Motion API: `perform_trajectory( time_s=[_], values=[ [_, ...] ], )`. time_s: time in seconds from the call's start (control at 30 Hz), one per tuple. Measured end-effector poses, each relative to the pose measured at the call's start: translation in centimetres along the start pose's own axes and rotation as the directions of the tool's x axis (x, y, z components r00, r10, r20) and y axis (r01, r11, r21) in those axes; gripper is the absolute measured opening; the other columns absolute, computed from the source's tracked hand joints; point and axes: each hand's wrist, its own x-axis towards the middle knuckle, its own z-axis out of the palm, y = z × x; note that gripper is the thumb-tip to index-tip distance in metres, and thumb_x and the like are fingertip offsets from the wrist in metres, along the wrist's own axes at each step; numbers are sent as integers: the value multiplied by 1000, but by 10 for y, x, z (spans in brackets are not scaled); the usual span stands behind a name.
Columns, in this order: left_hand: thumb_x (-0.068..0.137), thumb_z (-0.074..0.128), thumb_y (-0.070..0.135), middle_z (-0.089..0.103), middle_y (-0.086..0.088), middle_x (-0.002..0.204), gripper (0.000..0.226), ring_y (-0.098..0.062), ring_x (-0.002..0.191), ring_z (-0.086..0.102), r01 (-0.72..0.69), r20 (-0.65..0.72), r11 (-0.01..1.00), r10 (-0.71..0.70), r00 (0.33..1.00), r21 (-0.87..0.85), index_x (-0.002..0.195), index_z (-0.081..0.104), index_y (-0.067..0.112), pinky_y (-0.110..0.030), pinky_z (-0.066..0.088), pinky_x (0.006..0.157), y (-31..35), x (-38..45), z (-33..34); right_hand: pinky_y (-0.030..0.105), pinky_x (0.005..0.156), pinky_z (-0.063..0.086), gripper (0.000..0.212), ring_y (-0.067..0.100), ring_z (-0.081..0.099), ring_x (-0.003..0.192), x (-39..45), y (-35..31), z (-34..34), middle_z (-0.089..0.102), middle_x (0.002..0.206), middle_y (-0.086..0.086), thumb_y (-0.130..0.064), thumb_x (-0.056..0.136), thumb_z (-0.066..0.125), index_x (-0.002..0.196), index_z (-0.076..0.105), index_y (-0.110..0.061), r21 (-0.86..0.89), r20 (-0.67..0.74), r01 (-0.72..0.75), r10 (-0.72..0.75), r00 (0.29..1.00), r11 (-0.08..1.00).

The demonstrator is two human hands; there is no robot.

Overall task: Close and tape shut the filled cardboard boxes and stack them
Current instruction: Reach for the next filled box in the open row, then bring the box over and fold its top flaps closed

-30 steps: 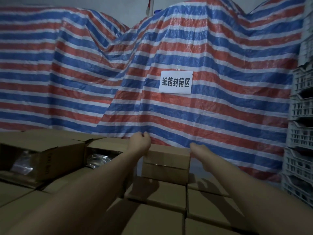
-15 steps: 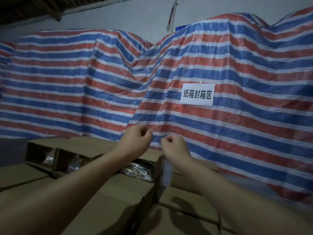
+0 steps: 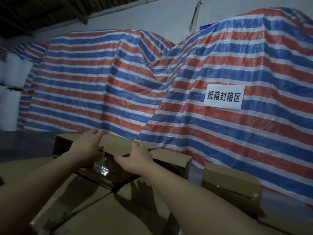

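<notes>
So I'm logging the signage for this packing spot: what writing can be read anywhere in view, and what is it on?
"纸箱封箱区": black characters on a white paper sign fixed to the striped tarp.
The cardboard boxes show no print that can be read.
The blue object behind the tarp's top edge: too little shows to read anything.

Both hands reach to an open box (image 3: 122, 150) standing on closed boxes (image 3: 101, 209). The left hand (image 3: 86, 148) lies with fingers spread on its far flap (image 3: 116, 143); the right hand (image 3: 135, 158) hovers over the opening, fingers loosely curled. Shiny plastic (image 3: 101, 165) shows inside. Behind hangs a striped tarp (image 3: 152, 82) bearing a white sign (image 3: 223, 97).
</notes>
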Motion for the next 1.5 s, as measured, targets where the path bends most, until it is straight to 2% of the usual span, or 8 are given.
perform_trajectory(
  time_s=[0.13,0.4,0.57,0.67,0.87,1.03,1.3,1.5],
  values=[
    [86,66,41,20,-7,160,89,-27,148,18,91,208,978,-130,970,185,155,13,23,-50,18,118,-20,5,28,53,116,28,83,32,31,138,14,-9,20,33,150,9,-63,86,58,151,30,-19,-106,12,39,-38,999,994],
    [96,50,33,41,-4,149,59,-22,135,40,10,144,978,-41,989,208,150,29,21,-38,33,110,-24,4,38,57,115,26,35,32,41,129,17,-8,47,53,128,11,-34,96,44,117,61,-11,-98,-103,22,-32,994,995],
    [92,57,20,50,-7,138,50,-23,120,50,4,-6,995,-4,1000,-100,141,44,17,-37,43,99,-16,0,24,42,89,51,19,26,59,95,11,-9,35,64,97,7,-26,94,46,83,58,-15,63,-233,87,-70,970,994],
    [93,56,16,51,-3,129,36,-16,108,51,-38,-158,930,-23,987,-366,128,50,20,-34,46,91,2,2,1,28,56,42,24,14,57,70,12,-7,-1,60,73,-1,-25,94,48,72,59,-20,230,-213,49,1,977,972],
    [92,62,15,62,-5,113,30,-18,100,61,77,10,812,-87,996,-579,121,57,17,-32,52,81,42,20,-75,28,57,39,22,18,53,67,-7,-6,-88,55,70,2,-19,90,51,68,54,-17,366,-202,-108,192,960,924],
    [95,60,23,63,0,105,25,-17,95,65,167,205,471,30,978,-866,119,60,25,-28,52,72,90,7,-142,41,72,54,17,29,62,80,-51,0,-169,64,83,10,-22,93,51,97,61,-9,440,-136,-262,352,926,859],
    [92,60,40,72,-9,104,36,-22,87,68,303,271,-56,320,908,-951,118,66,17,-35,55,78,173,-62,-208,57,88,56,12,28,62,70,-171,7,-280,59,67,7,-16,84,47,76,55,-14,478,-29,-309,366,930,822],
    [91,48,20,71,-4,110,36,-16,82,68,379,319,-165,303,898,-911,124,61,23,-30,57,68,242,-122,-245,51,77,59,16,19,58,47,-274,16,-318,54,55,1,-12,80,43,79,58,-18,527,4,-385,450,893,758]
  ],
)
